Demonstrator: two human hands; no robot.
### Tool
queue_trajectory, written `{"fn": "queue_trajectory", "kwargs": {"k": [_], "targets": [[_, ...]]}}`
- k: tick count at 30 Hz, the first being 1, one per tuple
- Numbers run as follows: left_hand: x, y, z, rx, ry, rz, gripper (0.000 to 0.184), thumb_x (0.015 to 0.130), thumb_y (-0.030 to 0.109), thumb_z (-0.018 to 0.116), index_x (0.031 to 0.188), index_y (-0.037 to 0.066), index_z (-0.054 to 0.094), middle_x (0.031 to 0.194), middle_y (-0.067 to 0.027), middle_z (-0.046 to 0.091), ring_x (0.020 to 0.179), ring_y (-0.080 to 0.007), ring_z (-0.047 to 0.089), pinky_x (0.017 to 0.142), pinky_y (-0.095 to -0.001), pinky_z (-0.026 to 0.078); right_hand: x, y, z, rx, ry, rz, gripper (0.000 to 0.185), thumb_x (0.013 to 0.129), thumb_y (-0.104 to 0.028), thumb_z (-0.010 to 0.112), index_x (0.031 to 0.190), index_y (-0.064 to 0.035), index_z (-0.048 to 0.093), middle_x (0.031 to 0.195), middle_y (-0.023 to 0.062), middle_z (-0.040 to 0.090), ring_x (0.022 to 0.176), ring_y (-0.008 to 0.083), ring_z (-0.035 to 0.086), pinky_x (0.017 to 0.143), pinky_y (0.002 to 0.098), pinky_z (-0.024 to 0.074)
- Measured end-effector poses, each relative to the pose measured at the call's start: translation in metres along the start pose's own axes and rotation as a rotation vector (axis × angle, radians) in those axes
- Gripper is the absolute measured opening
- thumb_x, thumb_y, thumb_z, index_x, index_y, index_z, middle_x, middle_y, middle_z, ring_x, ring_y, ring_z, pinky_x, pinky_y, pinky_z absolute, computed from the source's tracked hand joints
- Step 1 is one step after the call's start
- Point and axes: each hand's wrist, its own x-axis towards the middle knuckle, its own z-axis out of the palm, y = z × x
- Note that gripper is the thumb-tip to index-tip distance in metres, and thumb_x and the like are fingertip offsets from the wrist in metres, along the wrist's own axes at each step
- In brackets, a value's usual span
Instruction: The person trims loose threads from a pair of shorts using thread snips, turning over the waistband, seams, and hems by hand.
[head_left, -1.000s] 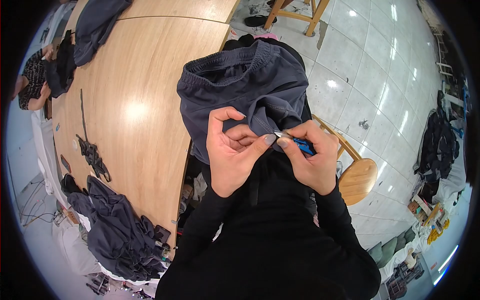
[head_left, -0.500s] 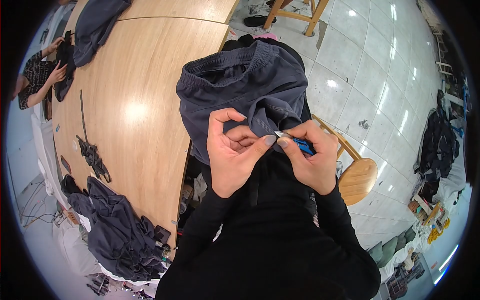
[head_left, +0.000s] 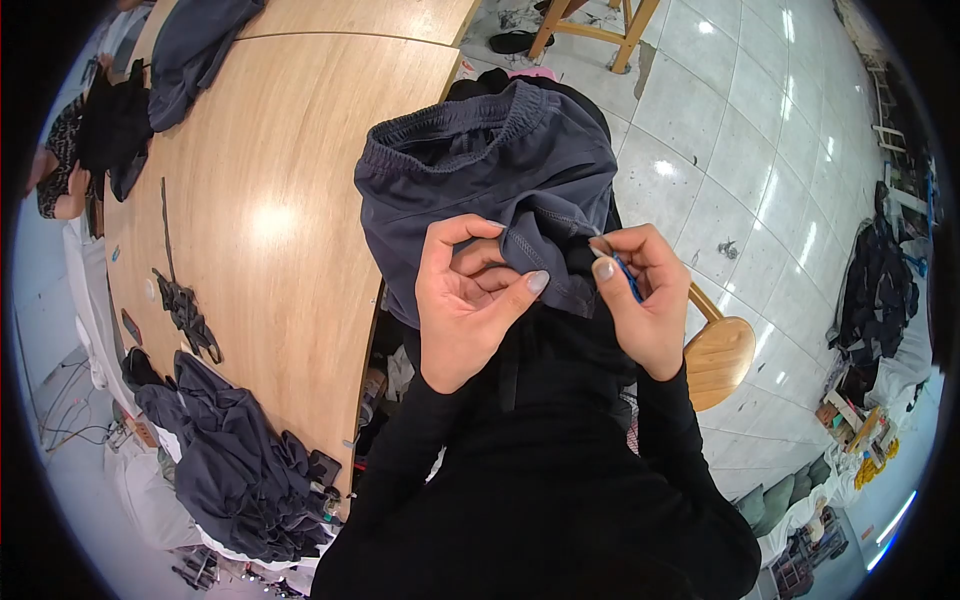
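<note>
Dark grey shorts (head_left: 425,205) with a gathered elastic waistband lie across my lap, the waist opening toward the far side. My left hand (head_left: 463,312) is closed on a stitched hem of the shorts, pinching the fabric between thumb and fingers. To the right of that hem, my right hand (head_left: 650,305) holds blue-handled thread snips (head_left: 627,278), mostly hidden in the fingers. A short metal tip shows by the right thumb and forefinger, beside the folded cloth and apart from my left fingers.
A wooden table (head_left: 270,130) stands at my left, with a black strap (head_left: 185,312) and piled dark garments (head_left: 235,450) on it. A co-worker (head_left: 65,150) handles black cloth at its far edge. A round wooden stool (head_left: 718,362) is at my right.
My right hand has moved right with the snips, away from my left fingertips and the hem. My left hand keeps its pinch. The co-worker's black cloth has been raised and spread.
</note>
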Motion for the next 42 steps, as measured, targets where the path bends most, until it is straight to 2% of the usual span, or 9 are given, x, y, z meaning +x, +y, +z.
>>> {"fn": "queue_trajectory", "kwargs": {"k": [5,14,18,22,23,26,30,34,42], "targets": [[0.000,0.005,-0.003,0.174,-0.060,0.001,0.035,0.099,-0.012,0.074,0.132,-0.004,0.066,0.115,-0.0097,0.076,0.096,-0.0067,0.071,0.082,-0.0191,0.055,0.006,-0.015,0.001,0.001,0.072,-0.004,0.034,0.098,-0.003,0.082,0.127,0.0025,0.066,0.116,0.0045,0.074,0.091,0.0035,0.063,0.080,0.0179,0.0496],[-0.002,0.013,-0.015,-0.018,-0.140,-0.264,0.025,0.107,0.000,0.071,0.131,-0.002,0.067,0.099,0.0017,0.073,0.084,0.0002,0.062,0.077,-0.0165,0.047,0.018,-0.006,-0.001,-0.171,0.074,0.016,0.011,0.101,-0.001,0.076,0.112,0.0007,0.075,0.093,0.0000,0.075,0.079,0.0032,0.059,0.070,0.0215,0.0461],[0.000,0.007,-0.026,0.146,-0.522,-0.467,0.016,0.108,0.010,0.074,0.117,-0.003,0.072,0.086,0.0048,0.070,0.079,0.0017,0.058,0.071,-0.0182,0.043,0.031,-0.016,0.002,-0.219,0.114,-0.163,0.010,0.099,-0.001,0.077,0.110,0.0000,0.076,0.087,0.0036,0.074,0.077,0.0075,0.062,0.071,0.0237,0.0479],[-0.002,-0.006,-0.013,-0.057,-0.342,-0.295,0.019,0.110,0.012,0.070,0.121,-0.004,0.075,0.102,-0.0017,0.077,0.091,-0.0048,0.070,0.080,-0.0222,0.055,0.036,-0.003,0.013,-0.354,0.029,-0.213,0.016,0.097,0.001,0.077,0.113,-0.0004,0.076,0.102,0.0081,0.075,0.087,0.0088,0.066,0.075,0.0246,0.0501],[0.001,0.001,0.001,-0.170,-0.250,-0.280,0.021,0.111,0.012,0.069,0.124,-0.004,0.075,0.106,-0.0035,0.078,0.094,-0.0070,0.072,0.083,-0.0241,0.058,0.036,0.001,0.015,-0.364,0.092,-0.319,0.018,0.096,0.002,0.076,0.114,0.0000,0.077,0.112,0.0078,0.076,0.090,0.0087,0.065,0.077,0.0241,0.0494],[0.006,0.001,0.004,-0.281,-0.106,-0.224,0.025,0.111,0.007,0.067,0.133,-0.004,0.073,0.118,-0.0087,0.079,0.103,-0.0132,0.077,0.090,-0.0296,0.066,0.018,-0.010,0.022,-0.107,0.383,-0.143,0.020,0.097,0.003,0.075,0.116,-0.0001,0.077,0.115,0.0050,0.075,0.088,0.0071,0.063,0.076,0.0232,0.0481],[0.008,-0.004,0.011,-0.254,-0.054,-0.187,0.030,0.108,0.003,0.070,0.137,-0.004,0.069,0.117,-0.0089,0.078,0.102,-0.0117,0.077,0.088,-0.0274,0.066,-0.001,-0.004,-0.004,-0.096,0.038,-0.259,0.022,0.097,-0.005,0.081,0.118,-0.0013,0.077,0.104,0.0005,0.074,0.074,0.0021,0.052,0.067,0.0189,0.0390],[0.008,-0.008,0.016,-0.254,-0.069,-0.178,0.038,0.106,-0.001,0.070,0.144,-0.005,0.063,0.117,-0.0092,0.078,0.104,-0.0126,0.076,0.091,-0.0298,0.065,-0.012,0.001,0.001,-0.064,-0.030,-0.019,0.019,0.090,-0.003,0.088,0.105,-0.0029,0.077,0.082,-0.0020,0.071,0.063,-0.0002,0.045,0.058,0.0212,0.0328],[0.009,-0.003,0.013,-0.419,0.021,-0.277,0.031,0.112,0.004,0.062,0.142,-0.005,0.064,0.119,-0.0086,0.078,0.108,-0.0152,0.076,0.096,-0.0319,0.062,0.000,-0.010,-0.020,-0.222,-0.354,-0.190,0.016,0.084,0.003,0.087,0.095,-0.0006,0.077,0.081,0.0087,0.073,0.067,0.0165,0.067,0.061,0.0285,0.0473]]}}
